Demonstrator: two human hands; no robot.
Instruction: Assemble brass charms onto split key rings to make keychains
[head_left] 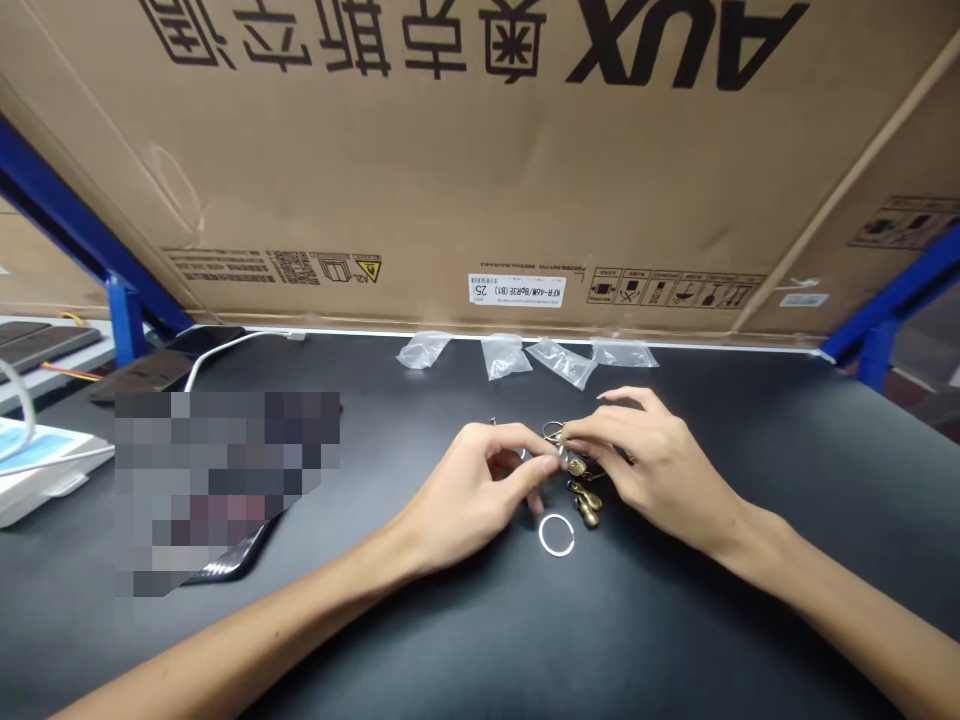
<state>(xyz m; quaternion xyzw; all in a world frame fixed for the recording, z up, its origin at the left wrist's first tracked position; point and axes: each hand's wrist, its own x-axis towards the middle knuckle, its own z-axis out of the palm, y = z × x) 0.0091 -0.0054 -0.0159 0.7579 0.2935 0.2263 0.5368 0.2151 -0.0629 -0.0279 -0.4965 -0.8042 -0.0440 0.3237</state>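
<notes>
My left hand (480, 490) is closed in a pinch, thumb and index finger meeting at a small silver metal ring (562, 455). Facing it, my right hand (651, 455) has its fingertips closed on a keychain with a bronze-coloured round charm (576, 467); its little finger sticks out. Much of the keychain is hidden behind the fingers. Below the fingertips, bronze gourd-shaped charms (587, 508) touch the dark tabletop. A flat silver split ring (556, 535) lies just in front of them. Another thin ring (553, 430) shows behind the fingertips.
Several small clear plastic bags (504, 356) lie along the back edge, before a large cardboard box (480, 180). At left are a phone-like device (232, 565) with a blurred-out screen, a white cable (217, 350) and a white box (52, 475). Blue rack posts (127, 320) flank the table.
</notes>
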